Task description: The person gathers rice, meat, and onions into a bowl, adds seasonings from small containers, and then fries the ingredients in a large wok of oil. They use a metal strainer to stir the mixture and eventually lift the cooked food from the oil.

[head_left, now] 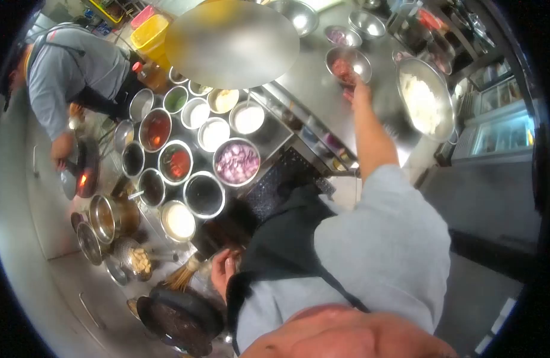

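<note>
My right hand reaches far forward over the steel counter, its fingers closed at the near rim of a metal bowl that holds red raw meat. Close beside it is a large bowl of white shredded food. My left hand is low by my apron, fingers curled together; whatever they hold, if anything, is hidden. Just left of that hand lie a bamboo brush and a dark wok.
Several metal pots stand left of centre, including chopped red onion, red sauce and white contents. A co-worker handles a pan over flame. A blurred round metal surface blocks the upper middle. Refrigerated cases line the right.
</note>
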Available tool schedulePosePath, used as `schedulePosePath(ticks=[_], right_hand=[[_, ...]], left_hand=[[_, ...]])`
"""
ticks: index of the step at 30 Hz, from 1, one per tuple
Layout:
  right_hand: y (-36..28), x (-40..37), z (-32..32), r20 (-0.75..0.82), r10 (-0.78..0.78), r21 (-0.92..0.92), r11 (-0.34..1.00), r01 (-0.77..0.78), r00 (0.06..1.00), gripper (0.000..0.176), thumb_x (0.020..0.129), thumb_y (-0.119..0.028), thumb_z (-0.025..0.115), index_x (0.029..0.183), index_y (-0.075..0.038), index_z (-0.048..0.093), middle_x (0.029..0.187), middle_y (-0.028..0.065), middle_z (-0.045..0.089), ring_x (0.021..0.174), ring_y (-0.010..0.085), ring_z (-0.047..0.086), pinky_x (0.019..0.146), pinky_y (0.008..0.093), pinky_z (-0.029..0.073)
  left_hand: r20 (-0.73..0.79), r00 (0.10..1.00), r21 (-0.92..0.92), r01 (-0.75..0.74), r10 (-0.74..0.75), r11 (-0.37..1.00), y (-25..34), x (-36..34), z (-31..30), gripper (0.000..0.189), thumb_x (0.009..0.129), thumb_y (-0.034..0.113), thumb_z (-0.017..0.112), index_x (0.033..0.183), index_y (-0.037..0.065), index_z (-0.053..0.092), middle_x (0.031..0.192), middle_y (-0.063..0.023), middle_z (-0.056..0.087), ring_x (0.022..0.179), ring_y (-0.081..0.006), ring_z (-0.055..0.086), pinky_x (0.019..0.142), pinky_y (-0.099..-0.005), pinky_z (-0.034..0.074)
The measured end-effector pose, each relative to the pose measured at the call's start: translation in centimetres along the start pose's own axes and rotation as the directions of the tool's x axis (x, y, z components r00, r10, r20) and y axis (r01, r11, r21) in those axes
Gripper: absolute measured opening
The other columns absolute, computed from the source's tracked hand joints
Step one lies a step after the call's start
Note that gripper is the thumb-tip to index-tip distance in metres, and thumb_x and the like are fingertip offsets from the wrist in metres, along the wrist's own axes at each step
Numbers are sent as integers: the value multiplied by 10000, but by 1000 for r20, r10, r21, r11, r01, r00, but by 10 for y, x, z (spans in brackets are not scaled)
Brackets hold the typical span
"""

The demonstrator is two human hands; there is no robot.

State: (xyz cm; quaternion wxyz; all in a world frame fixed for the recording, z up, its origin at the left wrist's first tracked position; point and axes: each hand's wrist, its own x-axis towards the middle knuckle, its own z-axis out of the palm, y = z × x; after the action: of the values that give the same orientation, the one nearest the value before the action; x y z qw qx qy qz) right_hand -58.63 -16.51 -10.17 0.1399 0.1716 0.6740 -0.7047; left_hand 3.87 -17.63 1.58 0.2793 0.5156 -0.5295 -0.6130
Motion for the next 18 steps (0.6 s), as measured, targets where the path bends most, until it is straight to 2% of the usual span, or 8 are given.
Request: schedulePosePath(ticks=[3,4,5,7,9,11,14,18], right_hand=[[3,39,-19,66,-62,-145,987,71,996,395,861,-384,564,1024,-28,615,897,130,634,804,283,619,642,402,512],[-3,31,-25,113,-356,-527,770,360,928,361,822,-338,568,923,6,609,832,162,631,755,284,628,618,395,500],[-12,20,-32,285,-571,-773,338,537,769,336,783,-292,572,821,41,603,766,194,628,706,285,637,594,389,489],[-41,-20,-20,350,-497,-736,378,561,794,287,732,-253,566,762,32,593,695,216,594,682,284,612,640,383,461],[-61,-47,-1,648,-147,-652,399,645,747,265,732,-231,577,790,27,599,709,158,611,655,239,588,594,353,461],[-68,-85,26,784,-44,-434,674,598,619,208,747,-190,570,814,0,621,727,70,613,654,177,569,567,331,460],[-79,-110,41,792,262,-533,738,415,551,194,777,-171,561,887,-37,647,787,14,608,686,129,561,565,297,462],[-53,-53,8,764,319,-541,790,288,561,255,795,-179,583,1005,-49,644,847,30,616,716,122,567,600,277,477]], left_hand=[[10,1000,116,1,-3,993,29,30,41,193,918,61,524,1088,-24,559,1006,-131,629,922,-175,600,868,-286,446],[39,999,82,19,-22,996,41,41,53,199,919,61,524,1096,-24,557,1014,-132,631,932,-175,598,866,-281,445],[68,997,46,39,-42,998,47,50,60,205,920,61,524,1103,-24,556,1023,-132,632,942,-175,596,864,-275,444],[75,997,46,-20,17,999,32,67,66,216,921,59,524,1116,-30,550,1038,-134,633,951,-178,596,860,-273,446],[60,997,-81,62,-57,995,46,77,85,211,912,47,528,1100,-46,554,1027,-130,627,966,-185,594,862,-284,451],[113,993,-12,-43,44,999,55,89,102,201,909,55,534,1079,-46,570,1005,-116,624,968,-179,592,859,-281,450],[194,981,77,-11,-4,997,65,100,114,193,905,64,541,1060,-43,585,992,-105,621,962,-174,593,861,-277,448],[254,967,172,-38,-7,984,80,111,126,180,902,68,546,1040,-35,600,994,-101,623,959,-169,592,862,-273,445]])
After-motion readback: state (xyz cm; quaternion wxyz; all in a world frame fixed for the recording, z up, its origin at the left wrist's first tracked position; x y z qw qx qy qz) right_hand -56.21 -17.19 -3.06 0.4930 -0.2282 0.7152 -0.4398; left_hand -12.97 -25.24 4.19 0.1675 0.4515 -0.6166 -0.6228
